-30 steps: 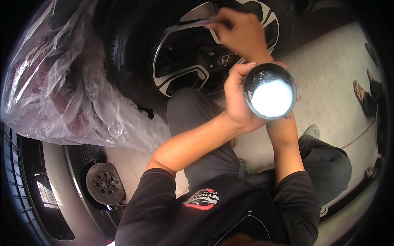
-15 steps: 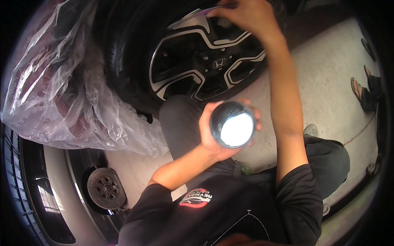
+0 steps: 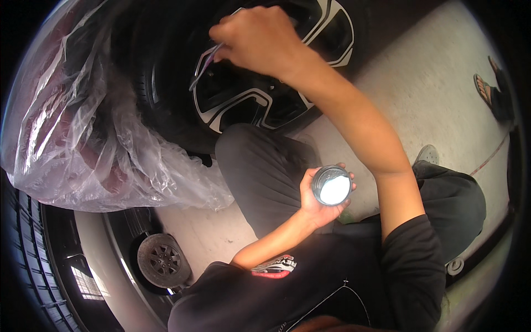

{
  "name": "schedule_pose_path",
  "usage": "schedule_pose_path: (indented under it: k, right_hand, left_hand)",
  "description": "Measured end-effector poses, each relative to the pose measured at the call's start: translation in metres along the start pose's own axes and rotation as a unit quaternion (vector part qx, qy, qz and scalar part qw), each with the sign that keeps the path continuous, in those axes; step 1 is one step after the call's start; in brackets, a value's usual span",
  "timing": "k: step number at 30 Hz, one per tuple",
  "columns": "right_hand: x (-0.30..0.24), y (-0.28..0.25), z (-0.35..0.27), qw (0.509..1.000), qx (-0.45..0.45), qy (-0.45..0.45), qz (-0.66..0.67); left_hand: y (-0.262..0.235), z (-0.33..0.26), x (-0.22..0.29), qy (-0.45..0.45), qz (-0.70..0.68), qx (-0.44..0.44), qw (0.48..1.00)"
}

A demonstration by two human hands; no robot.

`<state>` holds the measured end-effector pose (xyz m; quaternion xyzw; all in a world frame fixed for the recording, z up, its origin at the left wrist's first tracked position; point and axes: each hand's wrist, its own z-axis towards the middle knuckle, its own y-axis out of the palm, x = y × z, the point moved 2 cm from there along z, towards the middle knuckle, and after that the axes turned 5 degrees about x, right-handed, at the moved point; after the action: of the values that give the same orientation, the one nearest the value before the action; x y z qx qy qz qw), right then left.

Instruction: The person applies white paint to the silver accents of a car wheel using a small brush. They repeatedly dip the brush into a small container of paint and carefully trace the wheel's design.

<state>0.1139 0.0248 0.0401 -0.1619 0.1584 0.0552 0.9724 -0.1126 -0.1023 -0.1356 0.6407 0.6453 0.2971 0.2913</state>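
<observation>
My left hand (image 3: 314, 207) is wrapped round a small round dark tub (image 3: 317, 181), its open top facing up and bright white inside. Pinched in my right hand (image 3: 257, 44) is a thin purple tool (image 3: 208, 67) with a dark tip; its exact kind is unclear. The tip is close to the edge where the black tyre (image 3: 166, 105) meets the black-and-silver wheel rim (image 3: 259, 99). Whether it touches cannot be made out. My right hand and forearm cover much of the wheel's middle.
Clear plastic sheeting (image 3: 116, 160) drapes the car on the left, beside the tyre. Behind it at lower left stands another vehicle with a dark wheel (image 3: 163, 260). A person's sandalled foot (image 3: 483, 88) is at the far right on the concrete floor (image 3: 426, 83).
My right hand has swept left across the wheel with the purple tool, toward the rim's left edge. My left hand has lowered the tub and shifted it slightly right.
</observation>
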Motion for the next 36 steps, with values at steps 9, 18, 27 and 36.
schedule_pose_path:
  k: [9,18,27,36]
  right_hand:
    - [0.038,-0.009,0.002,1.000,0.015,0.012,0.025]
    - [0.063,-0.040,0.002,0.990,0.120,0.026,0.062]
    - [0.080,-0.083,0.013,0.986,0.045,0.162,0.011]
    - [-0.013,-0.016,0.020,0.998,0.004,0.011,-0.059]
  left_hand:
    - [-0.006,0.005,0.012,0.073,0.028,0.020,0.997]
    - [0.001,0.011,0.003,0.079,0.073,0.033,0.994]
    - [0.013,0.024,-0.012,0.052,0.121,-0.014,0.991]
    - [-0.002,0.018,-0.005,0.081,0.138,0.043,0.986]
